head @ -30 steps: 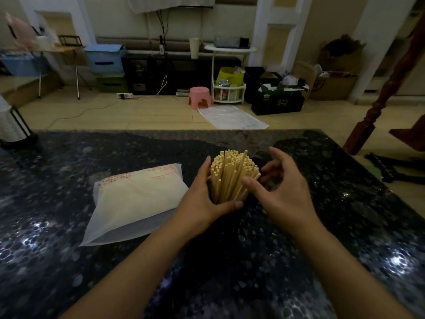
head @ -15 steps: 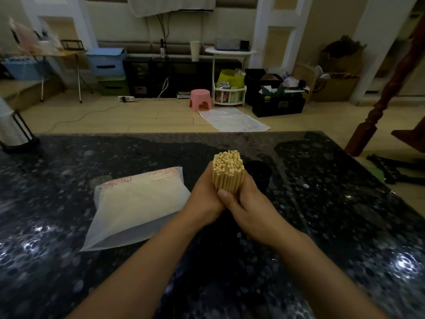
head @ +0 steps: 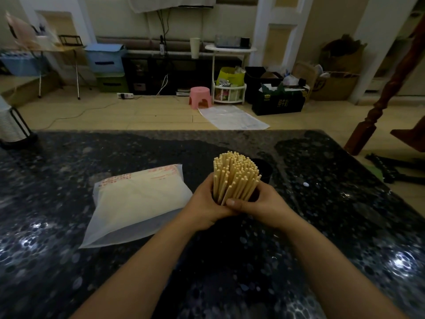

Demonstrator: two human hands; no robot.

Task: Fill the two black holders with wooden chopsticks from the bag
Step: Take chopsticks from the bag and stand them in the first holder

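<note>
A thick bundle of wooden chopsticks (head: 234, 174) stands upright at the middle of the dark speckled table (head: 333, 203), its upper ends fanning out a little. My left hand (head: 205, 206) and my right hand (head: 259, 203) wrap around its lower part from both sides, the right thumb across the front. The holder under the bundle is hidden by my hands. Just behind and to the right stands a black holder (head: 265, 170), seemingly empty. The white plastic bag of chopsticks (head: 138, 201) lies flat to the left.
A white-and-black cylindrical object (head: 11, 127) stands at the table's far left edge. Beyond the table are a pink stool (head: 200, 96), boxes and a wooden post (head: 379, 107) at the right.
Both hands closed in from the sides and squeezed the spread chopsticks into a tight bundle. Since half a second ago the tops have loosened and fanned out slightly.
</note>
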